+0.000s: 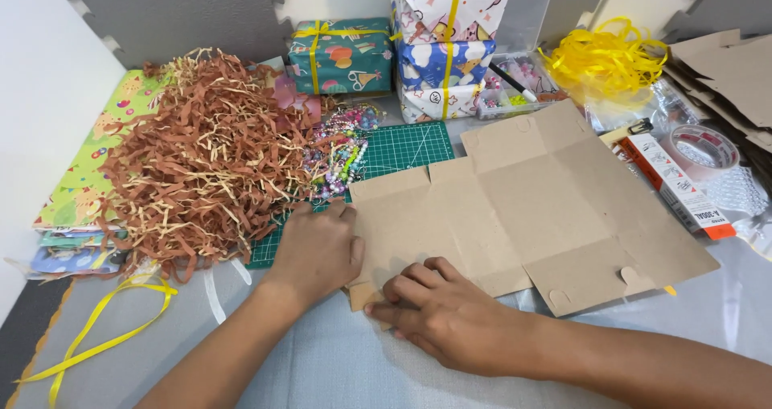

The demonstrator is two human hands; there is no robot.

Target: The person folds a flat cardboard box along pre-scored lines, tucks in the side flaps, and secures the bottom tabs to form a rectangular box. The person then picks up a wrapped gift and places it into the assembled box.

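Right at the near-left corner of the flat cardboard box blank (531,208), both hands are pressing down: the left hand (318,248) lies palm-down with its fingers (342,213) together and flat on the blank's left edge, gripping nothing, and the right hand (446,316) sits just beside it with fingers (414,284) curled and knuckles up, pushing on the small corner flap, so also not really holding anything, just bearing down. That blank is unfolded, brown, with slotted tabs along its near edge, and it lies on the worktop (338,361) partly over a green cutting mat (402,147). Left of the blank there's a big heap of brown shredded paper (201,160), and beyond that a stack of patterned wrapping sheets (76,184). A pile of coloured beads (342,152) sits between the shred and the blank, on the mat. Behind the blank are a teal wrapped gift (342,55) and a taller stack of wrapped gifts (446,43), all tied with yellow ribbon. Right of the blank: a tape roll (704,152), an orange-and-white box (675,184), and a bundle of yellow ribbon (603,59) further back. A loose yellow ribbon strip (104,332) lies well to the left of the hands.
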